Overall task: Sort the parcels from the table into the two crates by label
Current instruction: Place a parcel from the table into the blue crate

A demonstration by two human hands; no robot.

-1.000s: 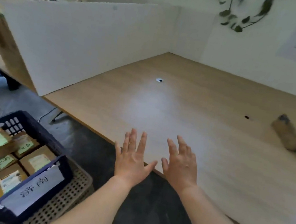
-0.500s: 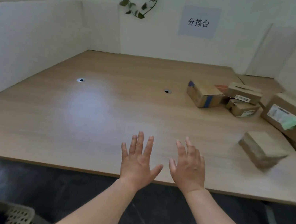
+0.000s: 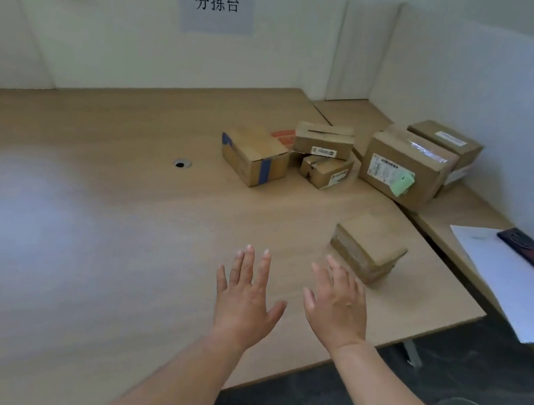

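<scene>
- Six cardboard parcels sit on the wooden table (image 3: 118, 214); the nearest parcel (image 3: 368, 247) is plain brown, label hidden, near the right edge.
- Behind it, a blue-taped parcel (image 3: 255, 157) and a green-tagged parcel (image 3: 402, 168).
- Left hand (image 3: 246, 299) and right hand (image 3: 337, 304) hover spread, empty.

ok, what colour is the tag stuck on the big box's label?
Light green tag, on the big box; head view.

Your path is lying open across the table (image 3: 84, 209) on the left and centre. Ahead right, a small parcel (image 3: 368, 247) is sitting just beyond your right hand (image 3: 335, 302); more boxes (image 3: 321, 156) are crowding the far right corner.
</scene>
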